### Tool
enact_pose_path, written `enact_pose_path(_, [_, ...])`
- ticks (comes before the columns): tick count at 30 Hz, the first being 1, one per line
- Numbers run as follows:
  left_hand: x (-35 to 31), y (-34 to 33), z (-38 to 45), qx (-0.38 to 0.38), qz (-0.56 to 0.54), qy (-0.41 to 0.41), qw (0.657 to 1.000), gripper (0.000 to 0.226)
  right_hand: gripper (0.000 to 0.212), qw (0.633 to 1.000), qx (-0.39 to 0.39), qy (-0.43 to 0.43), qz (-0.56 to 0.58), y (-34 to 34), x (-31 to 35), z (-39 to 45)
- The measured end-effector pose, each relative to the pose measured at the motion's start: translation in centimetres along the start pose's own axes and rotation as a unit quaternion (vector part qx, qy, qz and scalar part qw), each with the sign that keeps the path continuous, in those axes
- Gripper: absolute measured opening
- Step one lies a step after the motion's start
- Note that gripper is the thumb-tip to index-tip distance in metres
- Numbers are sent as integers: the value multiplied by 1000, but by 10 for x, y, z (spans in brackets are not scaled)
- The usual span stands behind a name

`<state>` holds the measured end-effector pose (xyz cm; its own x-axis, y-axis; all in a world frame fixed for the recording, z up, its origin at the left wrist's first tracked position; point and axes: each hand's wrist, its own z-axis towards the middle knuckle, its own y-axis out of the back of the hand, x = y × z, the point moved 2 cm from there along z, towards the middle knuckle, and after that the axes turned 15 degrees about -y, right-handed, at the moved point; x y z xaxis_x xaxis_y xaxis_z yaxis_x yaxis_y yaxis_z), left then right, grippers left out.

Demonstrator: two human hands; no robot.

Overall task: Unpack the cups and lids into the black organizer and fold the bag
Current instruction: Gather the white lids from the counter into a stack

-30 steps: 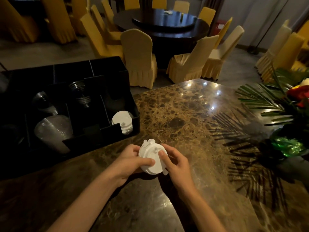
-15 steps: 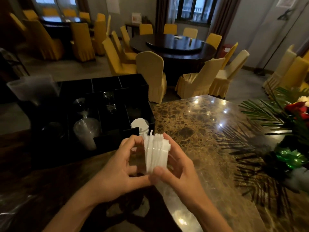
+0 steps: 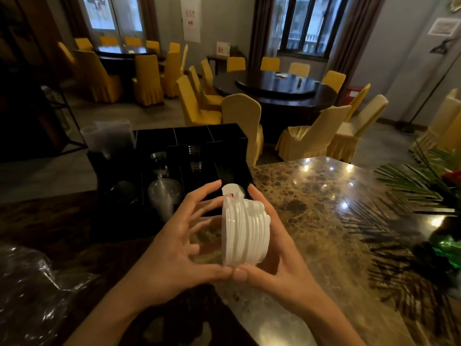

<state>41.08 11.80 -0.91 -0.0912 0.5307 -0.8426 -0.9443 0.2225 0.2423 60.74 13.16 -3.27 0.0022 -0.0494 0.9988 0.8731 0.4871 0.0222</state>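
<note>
Two hands are cradling a stack of white lids [image 3: 245, 232] on edge above the marble table [image 3: 324, 221]: right hand [image 3: 272, 255] cupping it, left hand [image 3: 179, 243] touching with splayed fingers. Such a loose hold is risking lids fanning apart and spilling before reaching the black organizer [image 3: 174, 156] at the table's far left edge.

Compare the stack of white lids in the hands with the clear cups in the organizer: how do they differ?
The lid stack is opaque white; the clear cups are see-through. The lid stack is held on edge above the marble table, cradled by the right hand with the left hand at its open face; the clear cups sit nested in a compartment of the black organizer. Both are nested stacks.
</note>
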Motion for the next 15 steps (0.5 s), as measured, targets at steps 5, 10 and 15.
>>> enact_pose_path(5, [-15, 12, -7, 47, -29, -31, 998, 103, 91, 999, 43, 14, 4, -4, 14, 1])
enact_pose_path(10, [-20, 22, -14, 52, -22, -51, 997, 100, 89, 998, 46, 30, 24, -13, 21, 2])
enact_pose_path(15, [-23, 26, -15, 49, 56, -97, 993, 96, 89, 998, 38, 30, 31, -21, 25, 6])
